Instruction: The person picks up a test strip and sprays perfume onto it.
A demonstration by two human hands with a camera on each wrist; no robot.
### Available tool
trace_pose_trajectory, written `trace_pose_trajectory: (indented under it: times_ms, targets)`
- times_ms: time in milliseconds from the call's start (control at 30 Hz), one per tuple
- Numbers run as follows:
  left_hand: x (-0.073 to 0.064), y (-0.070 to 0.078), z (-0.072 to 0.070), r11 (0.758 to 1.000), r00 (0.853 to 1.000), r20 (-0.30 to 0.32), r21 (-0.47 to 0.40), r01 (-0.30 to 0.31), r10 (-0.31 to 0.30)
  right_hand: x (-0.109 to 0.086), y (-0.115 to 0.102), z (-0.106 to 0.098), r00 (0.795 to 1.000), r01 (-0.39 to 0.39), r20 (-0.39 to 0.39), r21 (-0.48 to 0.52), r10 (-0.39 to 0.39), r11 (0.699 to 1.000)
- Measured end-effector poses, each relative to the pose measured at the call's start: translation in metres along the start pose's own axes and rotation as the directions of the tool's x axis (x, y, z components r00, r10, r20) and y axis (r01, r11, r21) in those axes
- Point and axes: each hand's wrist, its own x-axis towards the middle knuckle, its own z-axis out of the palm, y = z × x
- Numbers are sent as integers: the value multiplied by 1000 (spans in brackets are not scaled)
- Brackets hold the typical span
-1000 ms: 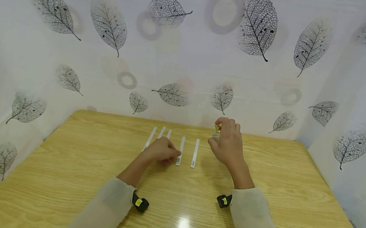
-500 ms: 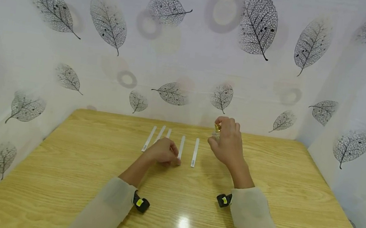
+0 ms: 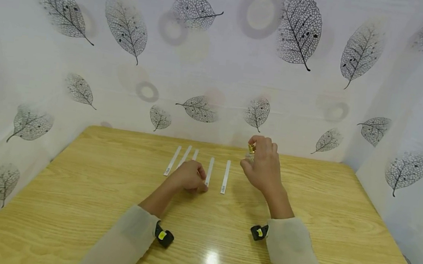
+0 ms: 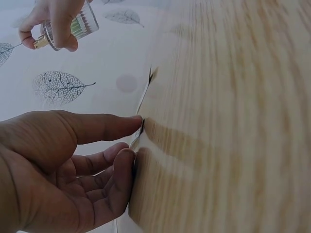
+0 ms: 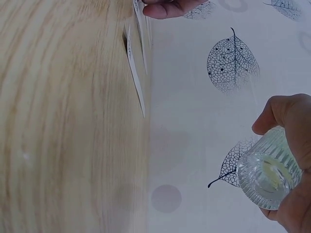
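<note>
My left hand (image 3: 188, 175) is low over the table, thumb and fingers at the near, labelled end of a white paper test strip (image 3: 210, 169). In the left wrist view the thumb tip and a fingertip pinch that strip's end (image 4: 138, 135) close to the wood. Raised at the right, my right hand (image 3: 265, 164) grips a ribbed clear glass perfume bottle (image 5: 269, 170) with a gold spray top (image 4: 41, 41). One finger lies at the spray top. Pale liquid shows through the glass. Right of the pinched strip lies another strip (image 3: 225, 177) with small print at its near end.
More white strips lie to the left, one in full sight (image 3: 172, 161) and two partly behind the left hand. The wooden table (image 3: 109, 207) ends at the back against a white leaf-print curtain (image 3: 218, 72), which also hangs along both sides.
The left hand has slid slightly toward the near end of the strip, its thumb now over the label. The right hand and bottle stay in place.
</note>
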Motion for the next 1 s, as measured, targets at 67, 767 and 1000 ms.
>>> trace_pose_trajectory:
  times_ms: [67, 767, 1000]
  targets:
    - [-1, 1, -1, 1000, 1000, 5, -3, 4, -4, 0, 0, 0, 1000, -1, 1, 0, 1, 1000]
    - [-2, -1, -14, 998, 999, -31, 59, 18, -16, 0, 0, -1, 1000, -10, 15, 1, 10, 1000]
    - [-2, -1, -13, 1000, 1000, -20, 12, 22, -21, -1, 0, -1, 1000, -12, 14, 2, 12, 1000]
